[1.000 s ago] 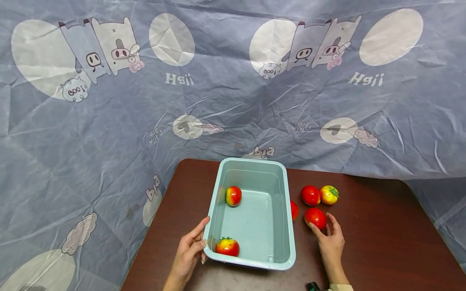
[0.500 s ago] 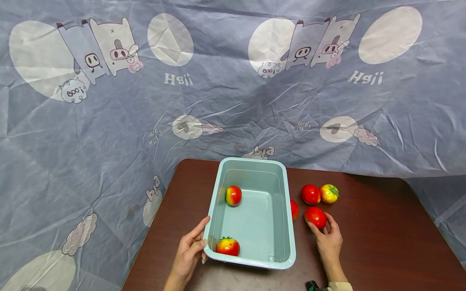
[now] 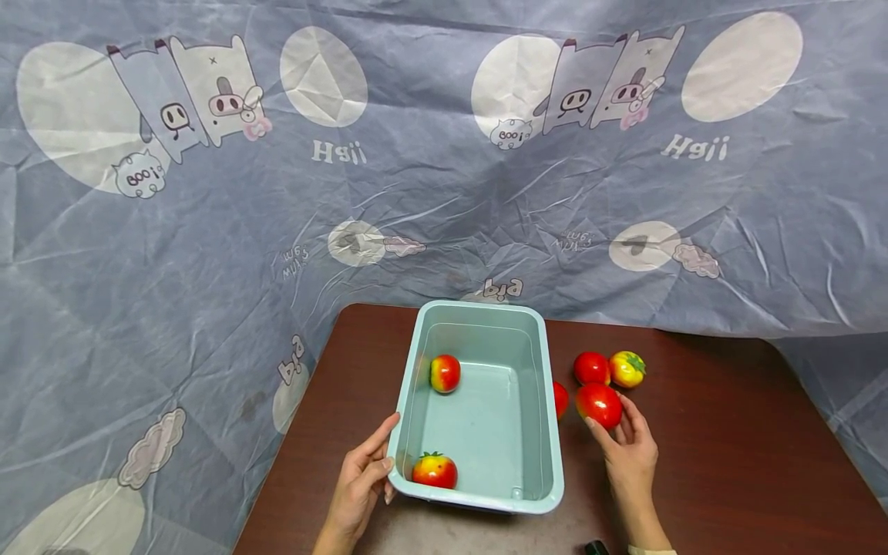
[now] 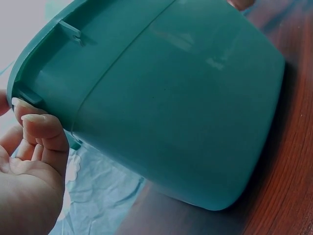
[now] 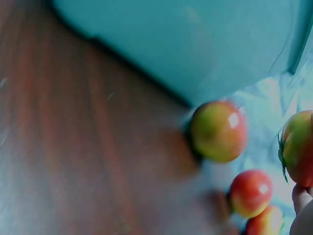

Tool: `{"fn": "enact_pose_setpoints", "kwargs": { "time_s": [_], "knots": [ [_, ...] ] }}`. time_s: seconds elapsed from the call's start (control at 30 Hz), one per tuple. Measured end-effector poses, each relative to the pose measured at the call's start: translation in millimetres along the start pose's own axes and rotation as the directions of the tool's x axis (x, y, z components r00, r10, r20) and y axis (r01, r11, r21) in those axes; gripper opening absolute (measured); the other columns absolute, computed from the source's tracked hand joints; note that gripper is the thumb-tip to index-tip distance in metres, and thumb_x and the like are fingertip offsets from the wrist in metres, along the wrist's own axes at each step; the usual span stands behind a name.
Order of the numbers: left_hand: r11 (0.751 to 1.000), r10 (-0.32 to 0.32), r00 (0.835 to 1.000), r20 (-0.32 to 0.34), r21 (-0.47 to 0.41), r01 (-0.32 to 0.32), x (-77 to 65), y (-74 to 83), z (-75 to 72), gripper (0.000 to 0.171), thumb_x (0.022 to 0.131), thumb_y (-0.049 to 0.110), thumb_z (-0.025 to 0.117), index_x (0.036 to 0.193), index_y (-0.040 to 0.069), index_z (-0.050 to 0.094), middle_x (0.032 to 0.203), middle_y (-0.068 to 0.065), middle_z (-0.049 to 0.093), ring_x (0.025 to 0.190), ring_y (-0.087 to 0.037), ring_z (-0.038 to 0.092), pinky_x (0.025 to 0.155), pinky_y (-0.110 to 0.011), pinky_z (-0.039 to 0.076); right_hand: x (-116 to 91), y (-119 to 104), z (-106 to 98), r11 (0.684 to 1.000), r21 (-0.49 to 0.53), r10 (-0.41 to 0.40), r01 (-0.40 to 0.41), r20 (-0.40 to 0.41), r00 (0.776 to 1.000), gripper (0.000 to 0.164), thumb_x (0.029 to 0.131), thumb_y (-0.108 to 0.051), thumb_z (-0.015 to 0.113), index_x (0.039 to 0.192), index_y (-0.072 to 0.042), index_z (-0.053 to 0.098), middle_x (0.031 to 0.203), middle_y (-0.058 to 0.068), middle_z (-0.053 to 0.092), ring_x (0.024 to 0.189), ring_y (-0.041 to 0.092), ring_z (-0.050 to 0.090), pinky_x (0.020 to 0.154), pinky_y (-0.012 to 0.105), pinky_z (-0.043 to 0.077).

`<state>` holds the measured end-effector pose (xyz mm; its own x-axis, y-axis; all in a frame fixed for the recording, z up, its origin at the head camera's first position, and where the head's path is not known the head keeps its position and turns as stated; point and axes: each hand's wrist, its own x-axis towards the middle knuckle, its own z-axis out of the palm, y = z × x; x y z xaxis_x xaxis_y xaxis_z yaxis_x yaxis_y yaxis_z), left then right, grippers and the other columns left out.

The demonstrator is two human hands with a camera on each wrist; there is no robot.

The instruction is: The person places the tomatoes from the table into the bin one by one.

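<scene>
My left hand [image 3: 357, 486] grips the near left corner of a pale green plastic bin [image 3: 479, 424]. In the left wrist view its thumb and fingers [image 4: 46, 129] pinch the rim. Two red-and-yellow tomatoes lie inside: one by the left wall [image 3: 445, 374], one with a green calyx in the near left corner [image 3: 435, 471]. To the right of the bin, my right hand [image 3: 631, 459] holds a red tomato [image 3: 600, 405] between thumb and fingers. The right wrist view shows this held tomato [image 5: 299, 147] at its right edge, raised off the table, with the hand mostly cut off.
Another red tomato [image 3: 560, 400] sits against the bin's right side, partly hidden by it. Farther back, a red tomato [image 3: 592, 368] and a yellow one with a green calyx [image 3: 627, 369] touch. The dark wooden table [image 3: 721, 432] meets a grey-blue patterned cloth [image 3: 444, 177] behind.
My right hand has closed around the tomato and lifted it a little, up and slightly left. My left hand and the bin have stayed in place.
</scene>
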<state>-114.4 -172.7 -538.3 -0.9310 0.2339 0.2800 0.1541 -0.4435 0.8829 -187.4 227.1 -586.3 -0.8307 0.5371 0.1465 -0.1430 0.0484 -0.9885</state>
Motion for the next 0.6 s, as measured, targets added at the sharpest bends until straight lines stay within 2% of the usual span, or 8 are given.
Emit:
{"fn": "enact_pose_setpoints", "kwargs": {
  "time_s": [0.1, 0.17, 0.3, 0.4, 0.6],
  "knots": [
    [1.0, 0.004, 1.0, 0.0, 0.0, -0.004, 0.1, -0.1, -0.1, 0.056, 0.093, -0.011, 0.037, 0.148, -0.012, 0.025, 0.088, -0.002, 0.061, 0.053, -0.018, 0.045, 0.043, -0.02, 0.046, -4, -18, 3, 0.999, 0.011, -0.034, 0.034, 0.016, 0.999, 0.07, 0.073, 0.007, 0.078, 0.137, -0.007, 0.054, 0.137, 0.01, 0.054, 0.116, -0.002, 0.056, 0.091, 0.005, 0.044],
    [1.0, 0.007, 1.0, 0.0, 0.002, -0.007, 0.0, -0.5, -0.2, 0.056, 0.093, -0.011, 0.037, 0.148, -0.012, 0.025, 0.088, -0.002, 0.061, 0.052, -0.021, 0.043, 0.043, -0.02, 0.046, -6, -29, 5, 0.998, 0.02, -0.054, 0.053, 0.025, 0.998, 0.069, 0.073, 0.009, 0.078, 0.137, -0.006, 0.054, 0.137, 0.011, 0.054, 0.116, -0.002, 0.057, 0.091, 0.005, 0.044],
    [1.0, 0.014, 1.0, 0.003, -0.007, -0.014, -0.1, -1.6, -0.3, 0.056, 0.093, -0.012, 0.036, 0.148, -0.012, 0.024, 0.088, -0.002, 0.061, 0.053, -0.034, 0.032, 0.043, -0.02, 0.046, -11, -46, 9, 0.998, 0.028, -0.066, 0.064, 0.051, 0.997, 0.07, 0.073, 0.009, 0.078, 0.137, -0.009, 0.055, 0.135, 0.008, 0.056, 0.116, -0.001, 0.058, 0.09, 0.005, 0.046],
    [1.0, 0.02, 1.0, 0.008, -0.016, -0.02, 0.0, -2.5, -0.4, 0.056, 0.093, -0.012, 0.036, 0.148, -0.012, 0.024, 0.088, -0.002, 0.061, 0.053, -0.035, 0.031, 0.042, -0.022, 0.045, -15, -58, 11, 0.997, 0.036, -0.066, 0.064, 0.068, 0.995, 0.07, 0.073, 0.009, 0.077, 0.137, -0.009, 0.055, 0.133, 0.002, 0.058, 0.115, -0.001, 0.058, 0.088, 0.006, 0.047],
    [1.0, 0.024, 1.0, 0.012, -0.015, -0.024, 0.2, -3.0, -0.8, 0.057, 0.092, -0.012, 0.036, 0.148, -0.012, 0.024, 0.088, -0.002, 0.061, 0.053, -0.032, 0.034, 0.04, -0.024, 0.043, -25, -82, 18, 0.984, 0.156, -0.105, 0.086, 0.121, 0.987, 0.07, 0.073, 0.019, 0.071, 0.138, -0.001, 0.053, 0.131, 0.001, 0.059, 0.116, 0.004, 0.06, 0.09, 0.011, 0.049]
  ]
}}
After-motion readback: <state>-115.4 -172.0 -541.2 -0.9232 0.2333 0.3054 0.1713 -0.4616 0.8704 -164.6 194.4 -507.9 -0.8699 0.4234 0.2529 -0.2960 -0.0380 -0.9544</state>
